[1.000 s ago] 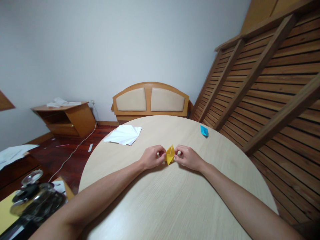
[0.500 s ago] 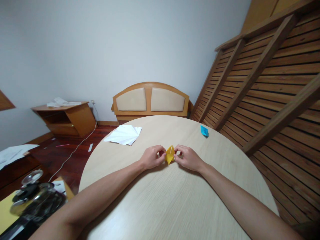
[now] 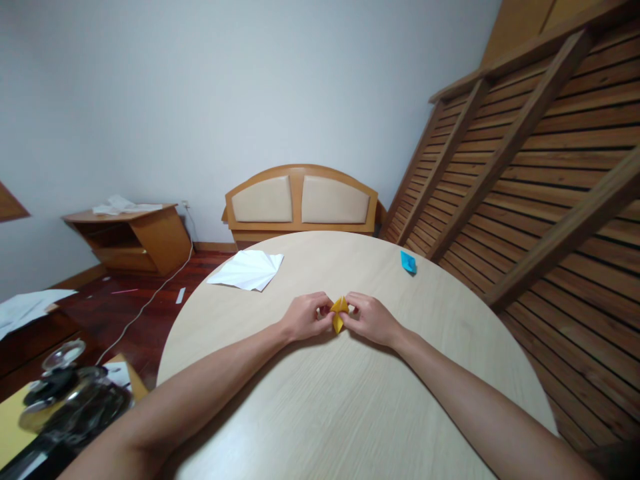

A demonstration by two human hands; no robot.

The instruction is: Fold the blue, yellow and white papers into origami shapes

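Observation:
A small folded piece of yellow origami paper is pinched between my two hands over the middle of the round table. My left hand grips its left side, thumb in front and fingers curled behind. From the right, my right hand holds the other side the same way. The paper stands with one point up and one point toward me; its sides are partly covered by my fingers. Farther off to the right lies a folded blue paper. A creased white sheet rests at the far left of the table.
Behind the table stands a padded headboard. A slatted wooden frame leans along the right. On the left are a low wooden cabinet, a white cable on the floor, and a glass pot on a side surface.
My hands have come slightly closer together, and the yellow paper looks narrower, its sides pressed inward. The blue paper and the white sheet lie as before.

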